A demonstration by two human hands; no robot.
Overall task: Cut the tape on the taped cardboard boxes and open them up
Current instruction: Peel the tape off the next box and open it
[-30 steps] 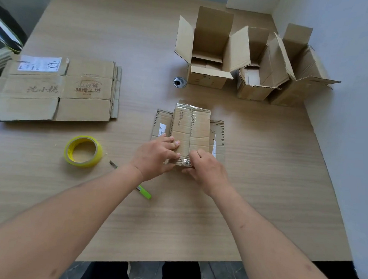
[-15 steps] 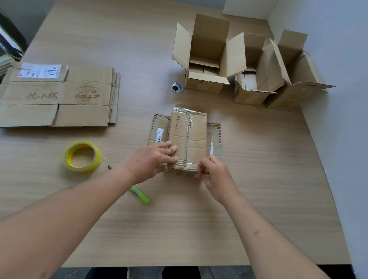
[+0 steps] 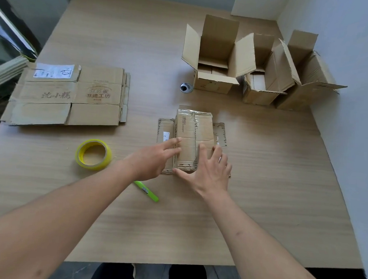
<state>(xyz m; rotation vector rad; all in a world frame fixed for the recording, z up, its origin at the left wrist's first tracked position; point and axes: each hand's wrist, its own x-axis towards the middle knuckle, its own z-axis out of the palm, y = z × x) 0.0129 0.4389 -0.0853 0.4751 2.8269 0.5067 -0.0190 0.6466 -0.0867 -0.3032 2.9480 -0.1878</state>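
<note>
I note both hands, left hand (image 3: 156, 157) and right hand (image 3: 211, 170), spread flat on the taped box (image 3: 195, 137) at frame centre; unpinned, it may slide under the green cutter (image 3: 147, 191).

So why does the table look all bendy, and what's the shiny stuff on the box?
Head view: the wide lens curves the table edges; light glares off clear tape on the flat box; open boxes by the wall look sharp; left hand and right hand slightly soft.
</note>
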